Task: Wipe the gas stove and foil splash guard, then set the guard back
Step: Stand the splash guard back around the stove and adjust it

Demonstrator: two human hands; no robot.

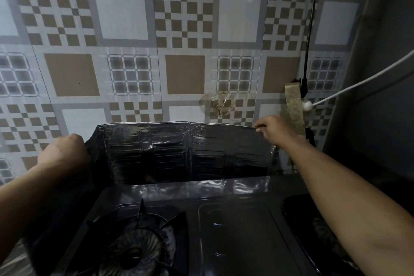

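The foil splash guard (179,154) stands upright behind the gas stove (235,231), against the tiled wall, its embossed panels dark and shiny. My left hand (63,152) grips the guard's left side panel near its top. My right hand (272,129) pinches the top edge at the guard's right corner. The stove's left burner (136,246) with its black pan support is in front, low in view. A second burner (313,219) on the right is partly hidden by my right forearm.
The patterned tiled wall (125,74) rises right behind the guard. A black cable (310,29) and a white cable (358,85) hang at the right by a taped patch (294,103). A dark wall closes the right side.
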